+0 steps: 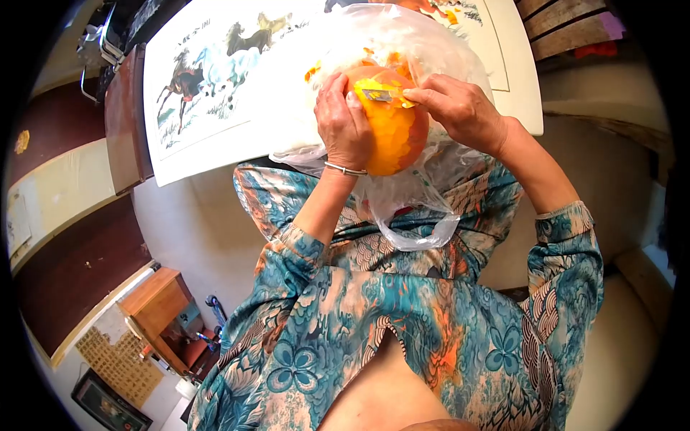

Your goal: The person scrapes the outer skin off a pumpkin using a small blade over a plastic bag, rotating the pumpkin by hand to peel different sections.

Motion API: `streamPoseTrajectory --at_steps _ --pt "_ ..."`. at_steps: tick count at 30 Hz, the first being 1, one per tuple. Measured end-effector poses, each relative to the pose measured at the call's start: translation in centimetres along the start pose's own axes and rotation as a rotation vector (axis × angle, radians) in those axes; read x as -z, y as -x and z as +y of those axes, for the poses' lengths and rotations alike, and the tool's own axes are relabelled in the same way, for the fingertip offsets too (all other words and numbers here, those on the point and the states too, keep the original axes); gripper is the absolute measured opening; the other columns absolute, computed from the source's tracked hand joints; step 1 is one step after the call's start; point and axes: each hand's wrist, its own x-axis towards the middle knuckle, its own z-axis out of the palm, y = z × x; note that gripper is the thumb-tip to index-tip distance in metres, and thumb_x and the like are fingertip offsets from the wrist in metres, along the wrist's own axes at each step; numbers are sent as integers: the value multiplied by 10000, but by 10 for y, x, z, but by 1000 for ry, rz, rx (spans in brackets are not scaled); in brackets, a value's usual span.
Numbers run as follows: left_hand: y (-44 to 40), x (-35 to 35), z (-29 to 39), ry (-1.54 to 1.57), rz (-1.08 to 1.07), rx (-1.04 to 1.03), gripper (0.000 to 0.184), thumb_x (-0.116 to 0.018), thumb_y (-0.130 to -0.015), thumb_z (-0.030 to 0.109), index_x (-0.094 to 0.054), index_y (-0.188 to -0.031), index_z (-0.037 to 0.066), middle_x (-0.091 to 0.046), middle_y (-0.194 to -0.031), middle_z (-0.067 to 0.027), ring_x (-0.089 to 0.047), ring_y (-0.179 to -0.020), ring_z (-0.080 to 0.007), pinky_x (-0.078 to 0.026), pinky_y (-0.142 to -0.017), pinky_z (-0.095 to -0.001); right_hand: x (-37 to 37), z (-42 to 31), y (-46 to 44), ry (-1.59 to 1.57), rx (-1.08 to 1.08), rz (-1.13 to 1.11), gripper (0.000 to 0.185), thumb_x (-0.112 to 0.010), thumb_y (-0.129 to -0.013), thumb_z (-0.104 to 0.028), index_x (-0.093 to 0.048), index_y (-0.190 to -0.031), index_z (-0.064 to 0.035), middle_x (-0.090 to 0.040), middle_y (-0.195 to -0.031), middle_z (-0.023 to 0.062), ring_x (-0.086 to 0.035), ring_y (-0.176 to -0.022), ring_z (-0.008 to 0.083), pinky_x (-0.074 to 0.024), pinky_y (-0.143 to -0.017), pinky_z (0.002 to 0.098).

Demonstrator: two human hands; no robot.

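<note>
A round orange pumpkin [394, 140], partly peeled, rests on a clear plastic bag [338, 39] at the table's near edge. Bright wet-looking flesh shows on its near and left sides, while duller skin remains on the right. My left hand [343, 122], with a bracelet at the wrist, is closed against the pumpkin's left side and steadies it. In my right hand [460, 108] is a peeler [376, 95], its metal blade lying across the top of the pumpkin. The fingers wrap the peeler's handle, which is mostly hidden. Orange peelings [394, 61] lie on the bag just behind the pumpkin.
Horse pictures decorate the white tabletop [215, 147]. The bag's handle loop [420, 233] hangs over my lap, on patterned trousers [269, 190]. A wooden slatted seat [568, 25] stands at the upper right, and a wooden cabinet [154, 294] at the lower left.
</note>
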Motion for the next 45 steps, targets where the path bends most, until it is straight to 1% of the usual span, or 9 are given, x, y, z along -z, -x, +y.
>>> streamPoseTrajectory --at_steps 10,20,23,27,30,34,39,42,45 --pt "-2 3 5 42 6 17 320 -450 -925 162 -538 -1133 -65 -557 -1165 -255 -534 -1085 -404 -395 -991 -459 6 12 -6 -49 77 -21 280 -607 -845 -5 -584 -1116 -72 -615 -928 148 -643 -827 323 -562 -701 371" --pt "-2 3 7 26 4 11 312 -453 -921 155 -543 -1134 -53 -568 -1155 -247 -540 -1079 -395 -401 -978 -455 -3 16 -18 -8 27 -40 246 -600 -847 -38 -599 -1090 -79 -609 -876 135 -641 -815 314 -545 -679 383" --pt "1 3 4 12 14 -32 306 -449 -921 153 -542 -1128 -53 -569 -1150 -246 -540 -1077 -396 -403 -978 -450 -9 19 -31 38 19 -42 221 -600 -858 -57 -598 -1078 -75 -605 -860 126 -639 -805 311 -533 -666 388" --pt "-2 5 7 51 1 40 305 -469 -906 150 -538 -1117 -59 -559 -1148 -250 -540 -1076 -395 -404 -978 -453 8 16 -11 -63 45 -45 244 -593 -867 -52 -580 -1109 -79 -611 -881 132 -642 -820 324 -549 -678 378" --pt "0 4 4 28 34 -20 298 -441 -928 124 -539 -1110 -90 -565 -1134 -249 -580 -1045 -381 -463 -940 -406 10 13 -3 -65 73 -16 266 -587 -870 -42 -570 -1132 -90 -611 -892 131 -637 -812 331 -551 -683 378" --pt "-1 6 7 42 -3 -10 307 -477 -898 141 -530 -1124 -60 -555 -1148 -255 -537 -1071 -406 -411 -971 -461 8 18 -10 -48 97 -30 277 -588 -870 -46 -564 -1140 -105 -604 -881 129 -637 -810 325 -550 -673 379" --pt "1 5 8 34 -1 -11 301 -481 -895 137 -526 -1118 -60 -557 -1140 -258 -543 -1060 -407 -422 -959 -460 6 22 -26 12 118 -77 277 -610 -847 -52 -574 -1116 -107 -600 -861 121 -641 -801 306 -541 -655 375" --pt "-1 7 7 72 7 2 282 -490 -886 118 -519 -1105 -57 -555 -1137 -261 -548 -1047 -406 -433 -944 -457 -7 31 -36 -37 68 -64 278 -613 -835 -49 -580 -1106 -104 -596 -859 120 -634 -793 307 -531 -648 377" --pt "2 5 7 102 15 25 266 -503 -876 101 -510 -1092 -54 -553 -1132 -260 -551 -1035 -405 -442 -930 -452 0 23 -20 -95 69 -29 277 -610 -835 -41 -580 -1105 -97 -592 -856 128 -630 -803 316 -531 -655 382"
